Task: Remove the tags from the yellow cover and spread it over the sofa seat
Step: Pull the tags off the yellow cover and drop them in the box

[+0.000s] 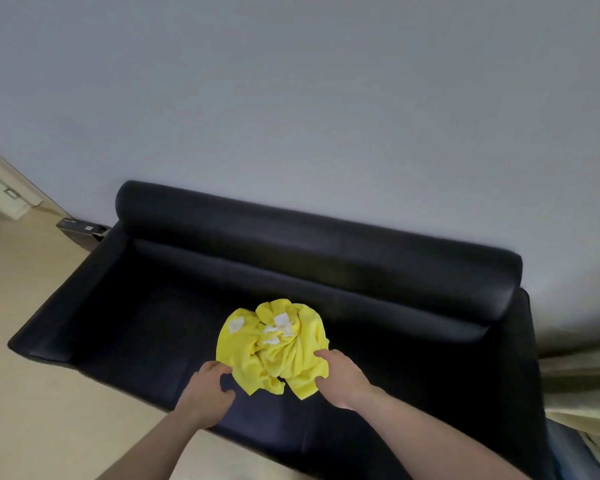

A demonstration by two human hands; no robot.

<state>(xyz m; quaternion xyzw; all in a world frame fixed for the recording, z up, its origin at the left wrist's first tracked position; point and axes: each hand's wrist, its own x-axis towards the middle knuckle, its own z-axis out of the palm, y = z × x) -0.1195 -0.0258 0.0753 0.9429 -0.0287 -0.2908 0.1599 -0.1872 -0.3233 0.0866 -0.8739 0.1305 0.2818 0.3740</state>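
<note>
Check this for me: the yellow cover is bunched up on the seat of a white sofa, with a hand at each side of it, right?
Not quite. The sofa is black, not white; only the wall behind it is pale. The head view shows the rest as you said: the yellow cover lies bunched up on the seat, with the left hand at one side and the right hand at the other.

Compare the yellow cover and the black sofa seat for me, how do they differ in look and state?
The yellow cover is bright and matte; the sofa seat is black with a slight sheen. The cover is crumpled in a heap, with white tags on top; the seat lies smooth and flat. The cover takes up only a middle patch of the seat.
</note>
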